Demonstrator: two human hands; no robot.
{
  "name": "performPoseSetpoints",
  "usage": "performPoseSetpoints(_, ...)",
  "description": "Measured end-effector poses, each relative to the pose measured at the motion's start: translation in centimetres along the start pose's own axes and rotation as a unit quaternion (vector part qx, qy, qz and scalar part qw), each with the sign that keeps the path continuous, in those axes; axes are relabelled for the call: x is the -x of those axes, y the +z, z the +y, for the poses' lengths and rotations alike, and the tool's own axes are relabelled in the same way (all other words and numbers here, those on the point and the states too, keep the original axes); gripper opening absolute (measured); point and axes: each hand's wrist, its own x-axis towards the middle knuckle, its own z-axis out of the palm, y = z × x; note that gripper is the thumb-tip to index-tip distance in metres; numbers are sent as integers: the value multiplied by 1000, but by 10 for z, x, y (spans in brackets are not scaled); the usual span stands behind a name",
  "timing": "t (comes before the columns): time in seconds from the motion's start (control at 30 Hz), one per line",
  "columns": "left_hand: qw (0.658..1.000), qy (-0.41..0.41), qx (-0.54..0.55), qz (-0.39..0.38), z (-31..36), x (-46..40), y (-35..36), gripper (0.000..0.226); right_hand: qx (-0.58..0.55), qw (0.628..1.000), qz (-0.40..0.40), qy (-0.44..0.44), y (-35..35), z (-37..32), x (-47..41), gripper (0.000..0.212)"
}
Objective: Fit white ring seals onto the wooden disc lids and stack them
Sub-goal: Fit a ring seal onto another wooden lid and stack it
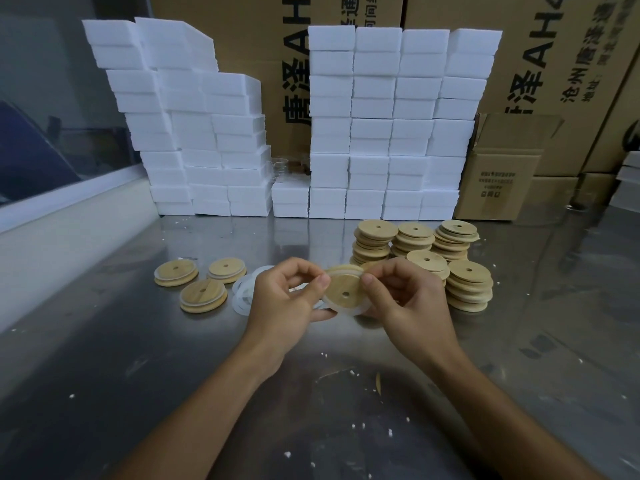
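Fingers [323, 281] of both hands pinching wooden disc lid [343, 289] between them, white ring seal [341, 310] around its edge

Pale tan wooden lids [468, 276], translucent white ring seals [243, 296], bright white foam blocks [388, 123], brown cartons with black print [540, 57], grey steel table [104, 358].

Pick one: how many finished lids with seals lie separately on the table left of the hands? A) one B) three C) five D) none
B: three wooden lids with white seals lie singly left of the hands, one far left, one behind, one nearer, while both the left hand and right hand pinch a fourth lid above the table.
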Motion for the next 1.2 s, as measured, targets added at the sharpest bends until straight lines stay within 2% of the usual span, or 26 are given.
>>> performPoseSetpoints(0.23,1000,-25,2,9,1,1,-1,12,-50,998,-13,43,1,2,-1,4)
performPoseSetpoints(0.37,996,-54,71,24,4,1,-1,11,-99,992,-6,77,0,1,-3,5)
performPoseSetpoints(0.5,994,-73,83,6,3,1,-1,12,-88,994,-13,71,-1,2,-2,3)
performPoseSetpoints(0.6,999,-4,-32,8,1,0,-3,16,-4,1000,-8,23,2,5,1,6)
performPoseSetpoints(0.7,983,105,-152,10,1,0,-5,13,82,996,-8,-36,3,6,3,7)
performPoseSetpoints(0.77,966,163,-202,0,2,2,-4,10,112,991,-15,-76,2,5,4,9)
performPoseSetpoints(0.83,960,186,-210,-3,3,2,-3,10,123,987,-16,-104,2,5,4,9)
performPoseSetpoints(0.97,968,162,-189,16,3,1,-3,14,101,989,-10,-106,2,5,3,8)
performPoseSetpoints(1.2,990,93,-100,35,3,1,1,16,-2,1000,-5,-15,4,6,0,3)
